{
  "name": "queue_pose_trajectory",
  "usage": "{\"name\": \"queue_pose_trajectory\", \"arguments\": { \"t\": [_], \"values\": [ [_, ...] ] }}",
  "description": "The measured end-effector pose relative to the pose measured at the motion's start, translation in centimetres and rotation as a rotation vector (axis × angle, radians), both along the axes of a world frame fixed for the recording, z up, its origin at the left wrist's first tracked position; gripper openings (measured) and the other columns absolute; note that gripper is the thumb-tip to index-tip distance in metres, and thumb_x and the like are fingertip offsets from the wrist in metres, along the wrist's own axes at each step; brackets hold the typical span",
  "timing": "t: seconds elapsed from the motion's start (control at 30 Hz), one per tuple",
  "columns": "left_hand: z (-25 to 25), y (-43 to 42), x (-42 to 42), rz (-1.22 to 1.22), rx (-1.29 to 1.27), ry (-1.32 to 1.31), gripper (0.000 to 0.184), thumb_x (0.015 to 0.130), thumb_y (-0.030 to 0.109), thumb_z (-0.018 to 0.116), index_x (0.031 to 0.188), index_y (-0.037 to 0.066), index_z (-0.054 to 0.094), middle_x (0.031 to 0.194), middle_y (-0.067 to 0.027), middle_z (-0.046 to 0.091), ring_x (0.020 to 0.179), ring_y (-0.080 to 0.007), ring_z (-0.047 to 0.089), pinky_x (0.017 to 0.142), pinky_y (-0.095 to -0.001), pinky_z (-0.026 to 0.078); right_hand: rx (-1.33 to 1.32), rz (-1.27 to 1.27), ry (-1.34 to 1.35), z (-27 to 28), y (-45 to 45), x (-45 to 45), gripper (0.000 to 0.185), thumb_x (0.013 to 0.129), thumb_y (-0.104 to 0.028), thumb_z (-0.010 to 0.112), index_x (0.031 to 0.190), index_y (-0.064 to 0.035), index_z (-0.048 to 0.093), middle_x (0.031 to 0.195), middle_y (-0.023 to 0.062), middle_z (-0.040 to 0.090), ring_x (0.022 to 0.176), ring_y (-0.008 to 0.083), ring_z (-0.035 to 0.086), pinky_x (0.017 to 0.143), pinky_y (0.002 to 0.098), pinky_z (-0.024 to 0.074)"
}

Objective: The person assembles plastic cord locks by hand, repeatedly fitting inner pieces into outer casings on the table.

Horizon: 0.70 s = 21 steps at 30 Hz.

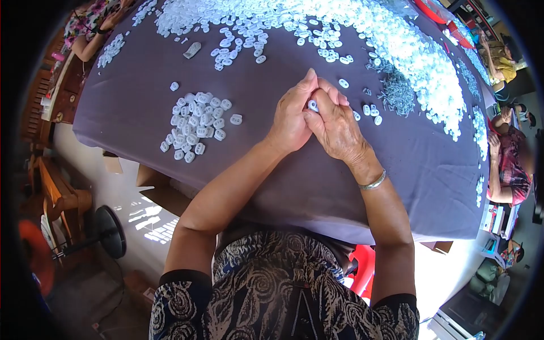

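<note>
My left hand [292, 116] and my right hand [338, 126] are pressed together above the table's near half, both closed. Between them shows a small white oval plastic piece [313, 105] with dark openings. My right thumb and forefinger pinch it, and my left hand closes against it from the other side; some fingers are hidden. Left of my hands lies a small pile of similar white pieces [195, 122]. To the right, several loose pieces [372, 110] lie near a heap of small dark metal parts [398, 93], which look like screws or pins.
A large mound of white pieces [419, 62] spreads along the far side of the dark tablecloth [260, 187]. A grey lump [192, 50] lies at the back left. Other people sit at the left [90, 34] and right [507, 158]. Red basins [433, 11] stand at the back right.
</note>
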<state>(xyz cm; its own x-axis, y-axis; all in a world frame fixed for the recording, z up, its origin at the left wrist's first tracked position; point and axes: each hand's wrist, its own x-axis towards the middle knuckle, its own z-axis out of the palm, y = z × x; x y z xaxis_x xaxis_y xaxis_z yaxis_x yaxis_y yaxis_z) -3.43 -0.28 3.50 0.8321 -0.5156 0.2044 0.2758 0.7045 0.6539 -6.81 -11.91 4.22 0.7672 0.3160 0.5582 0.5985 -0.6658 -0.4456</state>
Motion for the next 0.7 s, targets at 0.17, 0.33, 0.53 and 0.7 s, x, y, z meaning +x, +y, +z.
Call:
{"name": "queue_pose_trajectory", "arguments": {
  "t": [0.17, 0.33, 0.53, 0.7],
  "values": [
    [0.6, -0.05, -0.31, -0.004, -0.007, 0.062, 0.057, 0.098, 0.048, 0.029, 0.078, 0.002, 0.055, 0.081, -0.0079, 0.054, 0.092, -0.0245, 0.056, 0.091, -0.0395, 0.043, -0.002, -0.005, 0.036, 0.43, 0.08, 0.0, 0.032, 0.086, -0.022, 0.064, 0.105, 0.0001, 0.051, 0.082, 0.0184, 0.061, 0.07, 0.0384, 0.062, 0.057, 0.0423, 0.052],
    [0.37, -0.09, -0.32, 0.011, 0.012, 0.047, 0.059, 0.098, 0.05, 0.029, 0.077, 0.002, 0.055, 0.08, -0.0081, 0.054, 0.091, -0.0246, 0.056, 0.09, -0.0392, 0.043, -0.031, -0.009, 0.147, 0.55, -0.02, -0.25, 0.032, 0.088, -0.022, 0.062, 0.108, -0.001, 0.049, 0.087, 0.0191, 0.06, 0.075, 0.0399, 0.061, 0.061, 0.0439, 0.0511],
    [0.21, -0.14, -0.48, 0.042, -0.003, 0.085, 0.059, 0.099, 0.049, 0.028, 0.076, 0.002, 0.056, 0.079, -0.0088, 0.055, 0.088, -0.025, 0.057, 0.089, -0.0389, 0.044, -0.019, 0.01, 0.233, 0.65, 0.14, -0.49, 0.032, 0.091, -0.02, 0.056, 0.115, -0.0006, 0.045, 0.097, 0.0219, 0.059, 0.085, 0.0461, 0.058, 0.069, 0.0483, 0.0489],
    [0.05, -0.08, -0.63, 0.073, -0.01, 0.117, 0.06, 0.099, 0.049, 0.028, 0.075, 0.001, 0.056, 0.078, -0.0097, 0.056, 0.086, -0.0255, 0.058, 0.087, -0.0387, 0.045, -0.037, 0.016, 0.238, 0.4, 0.22, -0.53, 0.03, 0.091, -0.016, 0.055, 0.115, 0.0003, 0.045, 0.1, 0.0221, 0.059, 0.086, 0.0456, 0.058, 0.071, 0.0481, 0.0487]
  ]
}}
